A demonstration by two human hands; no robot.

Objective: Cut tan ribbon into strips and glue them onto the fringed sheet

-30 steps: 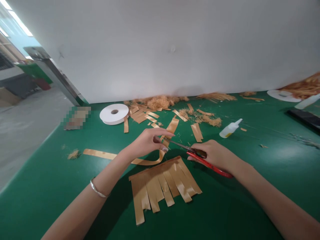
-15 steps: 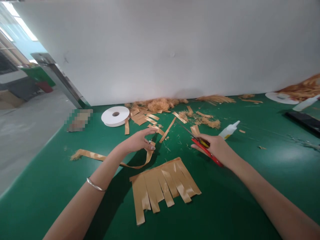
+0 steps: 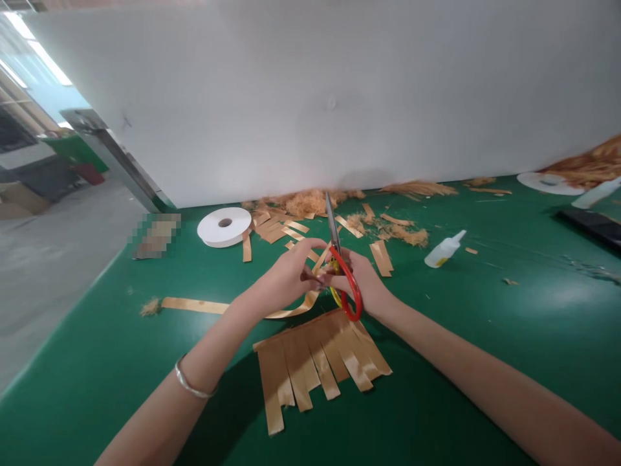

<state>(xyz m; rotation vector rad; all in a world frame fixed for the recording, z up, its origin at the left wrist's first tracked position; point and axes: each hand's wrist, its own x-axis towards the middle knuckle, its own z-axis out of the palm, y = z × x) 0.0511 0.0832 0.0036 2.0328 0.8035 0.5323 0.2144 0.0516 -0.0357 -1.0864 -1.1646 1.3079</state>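
Observation:
My left hand (image 3: 294,275) pinches the end of a long tan ribbon (image 3: 196,305), which trails left across the table under my forearm to a frayed tip. Meeting it at the fingertips, my right hand (image 3: 361,278) is closed around scissors (image 3: 350,285) with red and yellow handles. Their blades point away toward the wall. The exact contact between the fingers is partly hidden. Below both hands lies a fringe of tan ribbon strips (image 3: 315,362), joined along its upper edge, the strips hanging toward me with uneven ends.
On the green table (image 3: 466,388) a white ribbon roll (image 3: 213,228) lies back left. Cut ribbon pieces (image 3: 272,228) and frayed fibre (image 3: 308,202) spread along the white wall (image 3: 310,97). A glue bottle (image 3: 444,251) lies at right, a dark flat object (image 3: 594,226) beyond it.
My right hand has moved left with the scissors, bringing them to my left hand; the blades have swung to point up and away. My left hand has shifted slightly right with the ribbon.

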